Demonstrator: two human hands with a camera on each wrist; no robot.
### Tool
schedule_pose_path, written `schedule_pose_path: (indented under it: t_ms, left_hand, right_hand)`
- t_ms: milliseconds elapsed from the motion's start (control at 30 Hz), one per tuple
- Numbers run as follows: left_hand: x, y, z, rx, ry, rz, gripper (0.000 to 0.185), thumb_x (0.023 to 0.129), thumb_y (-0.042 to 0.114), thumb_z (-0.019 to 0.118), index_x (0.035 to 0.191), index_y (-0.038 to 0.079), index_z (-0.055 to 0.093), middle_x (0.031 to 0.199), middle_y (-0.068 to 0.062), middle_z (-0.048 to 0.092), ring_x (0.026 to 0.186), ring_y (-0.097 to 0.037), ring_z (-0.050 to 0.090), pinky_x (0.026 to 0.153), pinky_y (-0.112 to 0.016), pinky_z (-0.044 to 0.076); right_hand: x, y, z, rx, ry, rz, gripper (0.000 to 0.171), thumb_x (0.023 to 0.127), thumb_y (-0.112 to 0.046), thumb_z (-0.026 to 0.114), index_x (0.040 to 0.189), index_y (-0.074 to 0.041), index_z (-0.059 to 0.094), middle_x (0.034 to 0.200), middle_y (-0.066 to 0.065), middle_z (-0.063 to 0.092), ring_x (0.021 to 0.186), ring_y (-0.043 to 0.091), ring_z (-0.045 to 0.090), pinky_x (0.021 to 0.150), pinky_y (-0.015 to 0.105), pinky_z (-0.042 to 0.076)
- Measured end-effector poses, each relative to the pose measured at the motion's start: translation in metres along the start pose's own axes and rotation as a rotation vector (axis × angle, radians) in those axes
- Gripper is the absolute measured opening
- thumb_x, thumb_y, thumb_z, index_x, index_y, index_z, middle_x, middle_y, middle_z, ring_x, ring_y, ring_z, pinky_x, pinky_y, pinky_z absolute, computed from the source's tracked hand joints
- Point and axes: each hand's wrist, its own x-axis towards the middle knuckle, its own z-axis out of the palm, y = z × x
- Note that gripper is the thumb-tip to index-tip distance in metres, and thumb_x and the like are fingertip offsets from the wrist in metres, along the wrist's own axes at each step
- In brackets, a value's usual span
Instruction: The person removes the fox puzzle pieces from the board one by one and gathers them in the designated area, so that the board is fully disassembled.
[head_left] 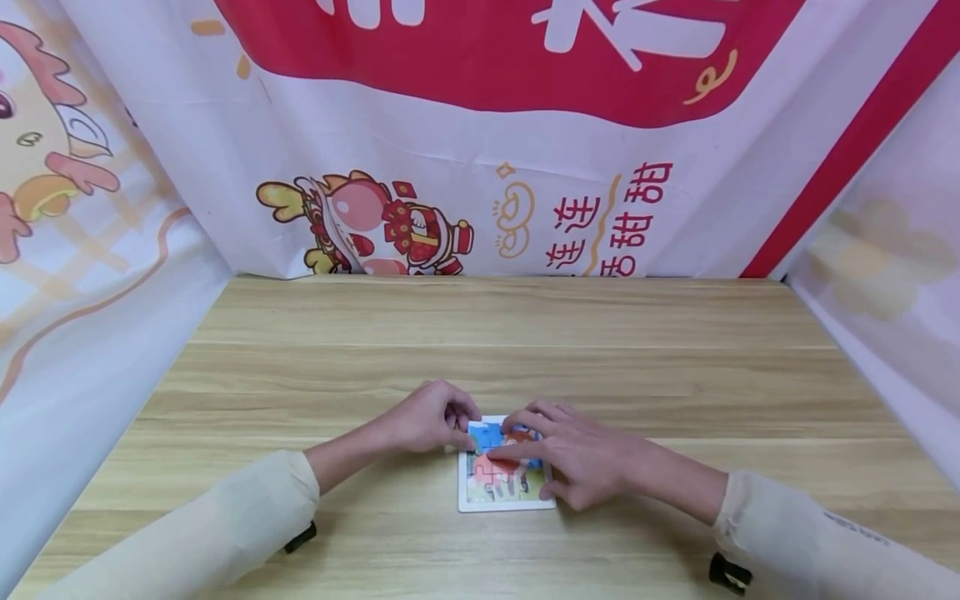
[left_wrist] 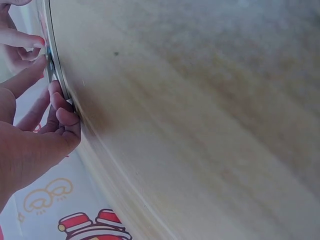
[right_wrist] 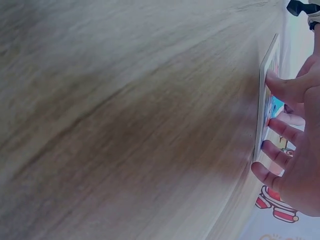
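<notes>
A small jigsaw puzzle (head_left: 508, 483) with a colourful picture lies in a white-edged tray (head_left: 506, 506) near the table's front. At its upper left corner, my left hand (head_left: 435, 418) pinches a thin puzzle piece (left_wrist: 49, 66) between thumb and fingers; the fingers partly cover it. My right hand (head_left: 581, 454) lies over the right side with spread fingers. Its index fingertip touches the middle of the picture, and its thumb rests at the lower right edge. From the right wrist, the fingertips (right_wrist: 275, 122) show along the tray's rim.
The wooden table (head_left: 360, 350) extends on all sides of the tray. Printed cloth (head_left: 450, 167) hangs behind the table and along both sides. Both forearms wear pale sleeves (head_left: 225, 517), with a black clip (head_left: 729, 572) by the right one.
</notes>
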Motion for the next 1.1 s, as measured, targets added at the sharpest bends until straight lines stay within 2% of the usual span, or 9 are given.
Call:
schedule_pose_path:
  t_ms: [267, 433, 667, 800, 967, 1100]
  left_hand:
    - [0.000, -0.002, 0.000, -0.029, 0.015, 0.030, 0.012, 0.090, -0.004, 0.074, 0.101, -0.001, 0.076, 0.082, -0.001, 0.066, 0.074, -0.010, 0.057, 0.068, -0.021, 0.048]
    - [0.000, -0.002, -0.001, -0.089, 0.025, 0.014, 0.011, 0.089, -0.007, 0.074, 0.099, -0.002, 0.076, 0.084, -0.003, 0.068, 0.077, -0.012, 0.058, 0.070, -0.022, 0.050]
    - [0.000, -0.002, -0.004, -0.156, 0.024, -0.049, 0.013, 0.092, -0.006, 0.071, 0.102, 0.000, 0.076, 0.090, -0.005, 0.067, 0.083, -0.016, 0.059, 0.076, -0.028, 0.051]
    - [0.000, -0.001, -0.007, -0.155, 0.042, -0.068, 0.013, 0.093, -0.003, 0.070, 0.104, 0.002, 0.075, 0.092, -0.006, 0.066, 0.085, -0.018, 0.060, 0.077, -0.031, 0.052]
    - [0.002, -0.001, -0.014, -0.132, 0.087, -0.040, 0.014, 0.096, -0.003, 0.067, 0.108, 0.002, 0.073, 0.095, -0.006, 0.067, 0.088, -0.019, 0.060, 0.080, -0.032, 0.052]
    - [0.005, 0.000, -0.018, -0.126, 0.125, -0.045, 0.015, 0.098, -0.001, 0.064, 0.110, 0.003, 0.073, 0.098, -0.007, 0.067, 0.089, -0.020, 0.059, 0.081, -0.032, 0.052]
  right_hand:
    - [0.000, 0.000, 0.001, 0.028, -0.008, 0.024, 0.070, 0.090, -0.027, 0.077, 0.154, -0.035, 0.050, 0.158, 0.004, 0.040, 0.140, 0.025, 0.037, 0.115, 0.056, 0.035]
    - [0.000, 0.000, 0.002, 0.038, -0.009, 0.031, 0.071, 0.089, -0.026, 0.077, 0.153, -0.035, 0.050, 0.158, 0.003, 0.040, 0.140, 0.026, 0.037, 0.115, 0.057, 0.035]
    - [0.000, 0.001, 0.003, 0.030, 0.012, 0.014, 0.071, 0.088, -0.026, 0.078, 0.153, -0.035, 0.051, 0.156, 0.003, 0.042, 0.137, 0.025, 0.038, 0.113, 0.056, 0.037]
    - [0.000, 0.002, 0.004, 0.020, 0.015, 0.010, 0.072, 0.088, -0.027, 0.078, 0.154, -0.035, 0.050, 0.156, 0.003, 0.041, 0.137, 0.025, 0.038, 0.113, 0.056, 0.037]
    - [0.000, 0.002, 0.004, 0.023, 0.010, 0.014, 0.072, 0.088, -0.027, 0.077, 0.154, -0.036, 0.049, 0.157, 0.003, 0.041, 0.139, 0.025, 0.038, 0.113, 0.058, 0.037]
    - [-0.001, 0.002, 0.004, 0.027, 0.008, 0.017, 0.071, 0.089, -0.027, 0.077, 0.154, -0.037, 0.049, 0.157, 0.003, 0.041, 0.139, 0.026, 0.038, 0.113, 0.059, 0.036]
